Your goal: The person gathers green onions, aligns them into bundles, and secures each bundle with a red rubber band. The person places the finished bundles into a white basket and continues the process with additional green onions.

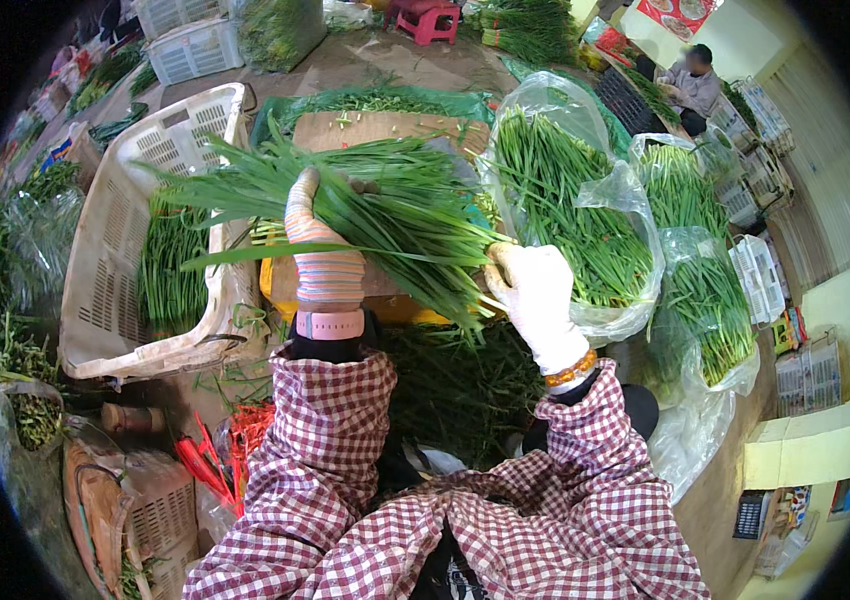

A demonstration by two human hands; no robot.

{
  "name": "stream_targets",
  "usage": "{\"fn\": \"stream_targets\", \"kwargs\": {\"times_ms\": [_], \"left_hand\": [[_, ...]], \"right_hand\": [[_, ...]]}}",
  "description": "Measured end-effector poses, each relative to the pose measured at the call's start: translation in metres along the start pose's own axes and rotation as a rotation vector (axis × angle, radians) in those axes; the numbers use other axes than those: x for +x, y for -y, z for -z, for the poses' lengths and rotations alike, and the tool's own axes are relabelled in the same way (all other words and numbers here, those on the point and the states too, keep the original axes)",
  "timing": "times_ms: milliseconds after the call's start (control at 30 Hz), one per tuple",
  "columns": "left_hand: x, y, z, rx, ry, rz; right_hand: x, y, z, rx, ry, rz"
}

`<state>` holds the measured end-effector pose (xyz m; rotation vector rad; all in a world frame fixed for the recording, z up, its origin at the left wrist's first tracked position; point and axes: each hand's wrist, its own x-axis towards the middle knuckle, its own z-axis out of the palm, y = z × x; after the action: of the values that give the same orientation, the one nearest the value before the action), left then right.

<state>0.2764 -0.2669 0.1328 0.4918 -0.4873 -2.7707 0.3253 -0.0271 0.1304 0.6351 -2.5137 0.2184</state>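
Note:
A loose bunch of long green garlic chives (395,225) spans the space between my gloved hands, above a low wooden board (387,129). My left hand (324,247), in a striped knit glove with a pink watch band at the wrist, grips the leafy part from beneath, its thumb over the leaves. My right hand (534,292), in a white glove with an orange beaded bracelet, pinches the pale stem ends. More chives lie on the board behind the held bunch, and cut stem bits are scattered at its far end.
At left stands a white plastic crate (106,262) with chives bundled inside. Open plastic bags (612,319) of chives stand at right. Red ties (204,457) lie lower left. Dark green trimmings (462,382) are heaped below the board. A person (691,86) sits at the far right.

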Motion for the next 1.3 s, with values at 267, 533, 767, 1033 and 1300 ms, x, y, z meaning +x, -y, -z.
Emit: {"fn": "stream_targets", "kwargs": {"times_ms": [267, 533, 767, 1033, 1300], "left_hand": [[0.005, -0.007, 0.0, -0.167, 0.02, -0.052], [-0.007, 0.007, -0.002, -0.21, 0.26, -0.106], [-0.006, 0.004, 0.001, -0.367, 0.334, -0.051], [-0.01, 0.019, -0.003, -0.257, 0.219, -0.033], [-0.003, 0.011, -0.001, -0.305, 0.199, -0.05]], "right_hand": [[-0.067, -0.048, 0.03, -0.228, 0.289, -0.224], [-0.084, -0.01, 0.026, 0.904, 0.215, -0.636], [-0.057, 0.002, -0.003, 1.495, 0.279, -0.7], [-0.078, 0.003, -0.01, 1.467, 0.06, -0.865], [-0.088, -0.016, -0.011, 1.355, -0.148, -0.985]]}}
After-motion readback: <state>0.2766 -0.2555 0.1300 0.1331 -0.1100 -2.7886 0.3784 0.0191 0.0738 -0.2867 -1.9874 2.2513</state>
